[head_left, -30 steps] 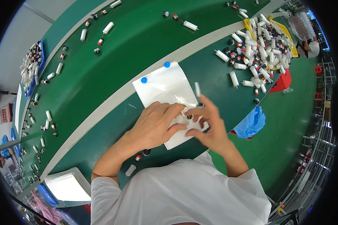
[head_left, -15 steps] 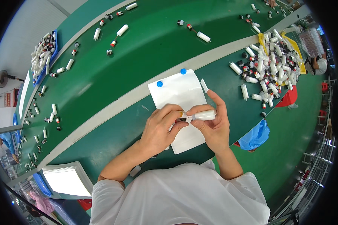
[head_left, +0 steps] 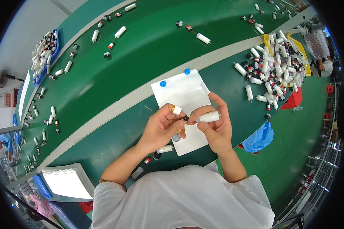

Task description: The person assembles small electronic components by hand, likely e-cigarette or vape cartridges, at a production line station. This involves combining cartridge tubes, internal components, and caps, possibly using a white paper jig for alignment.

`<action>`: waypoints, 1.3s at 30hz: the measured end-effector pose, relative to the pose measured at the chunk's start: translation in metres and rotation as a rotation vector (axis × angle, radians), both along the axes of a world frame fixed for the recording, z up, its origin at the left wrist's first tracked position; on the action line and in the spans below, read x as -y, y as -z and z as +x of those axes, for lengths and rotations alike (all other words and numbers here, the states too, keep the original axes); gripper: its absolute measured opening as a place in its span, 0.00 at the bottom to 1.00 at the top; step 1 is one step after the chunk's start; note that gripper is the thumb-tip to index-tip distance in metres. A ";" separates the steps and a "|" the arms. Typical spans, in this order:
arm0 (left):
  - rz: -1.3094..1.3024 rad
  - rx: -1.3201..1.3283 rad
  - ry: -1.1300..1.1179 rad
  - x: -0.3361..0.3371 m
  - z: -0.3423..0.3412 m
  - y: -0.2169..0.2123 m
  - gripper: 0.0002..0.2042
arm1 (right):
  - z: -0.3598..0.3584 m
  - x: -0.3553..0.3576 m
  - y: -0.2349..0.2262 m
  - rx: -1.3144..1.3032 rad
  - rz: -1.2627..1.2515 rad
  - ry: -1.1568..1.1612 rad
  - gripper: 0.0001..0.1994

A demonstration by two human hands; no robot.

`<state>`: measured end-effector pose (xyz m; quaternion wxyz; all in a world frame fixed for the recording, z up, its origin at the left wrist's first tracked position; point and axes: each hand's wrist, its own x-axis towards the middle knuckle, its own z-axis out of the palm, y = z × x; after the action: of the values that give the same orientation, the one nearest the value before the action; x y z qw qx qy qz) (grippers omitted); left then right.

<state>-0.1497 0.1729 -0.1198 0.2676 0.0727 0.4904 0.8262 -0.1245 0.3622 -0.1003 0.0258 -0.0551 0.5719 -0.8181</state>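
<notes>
- Green tabletop stretches beneath both forearms.
- White sheet lies flat on it.
- Right hand — thumb and fingers pinching a white cylinder above the sheet.
- Left hand — curled, fingertips pinching a small black piece beside the cylinder.

A green table bears paper (white) and cylinders.

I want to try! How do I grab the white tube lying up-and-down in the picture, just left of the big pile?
I'd pinch the white tube around its middle, coming from above and slightly left, thumb and finger on its long sides. It lies flat, long and straight, with another tube close on its right. Its lower end seems to have a thin tip, so skip that.
</notes>
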 end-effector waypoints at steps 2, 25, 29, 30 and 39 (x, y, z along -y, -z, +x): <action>0.102 0.232 0.117 0.005 -0.008 -0.004 0.15 | -0.003 -0.002 0.000 -0.032 -0.050 -0.057 0.37; -0.146 -0.303 -0.041 -0.010 0.002 0.001 0.19 | 0.006 0.009 0.012 0.390 -0.139 0.110 0.04; -0.296 -0.366 -0.033 -0.004 0.004 0.010 0.13 | 0.009 0.001 0.023 0.327 -0.099 0.049 0.05; -0.175 -0.360 0.042 -0.004 0.000 0.011 0.14 | 0.010 -0.008 0.026 0.364 -0.050 0.008 0.05; -1.524 -0.589 -0.606 0.117 -0.077 0.036 0.18 | 0.012 -0.062 0.035 -0.280 1.355 0.082 0.21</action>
<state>-0.2266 0.0559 -0.1554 -0.1257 -0.0489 0.9572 0.2561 -0.1125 0.4246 -0.1352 -0.0502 -0.1103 0.9562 -0.2663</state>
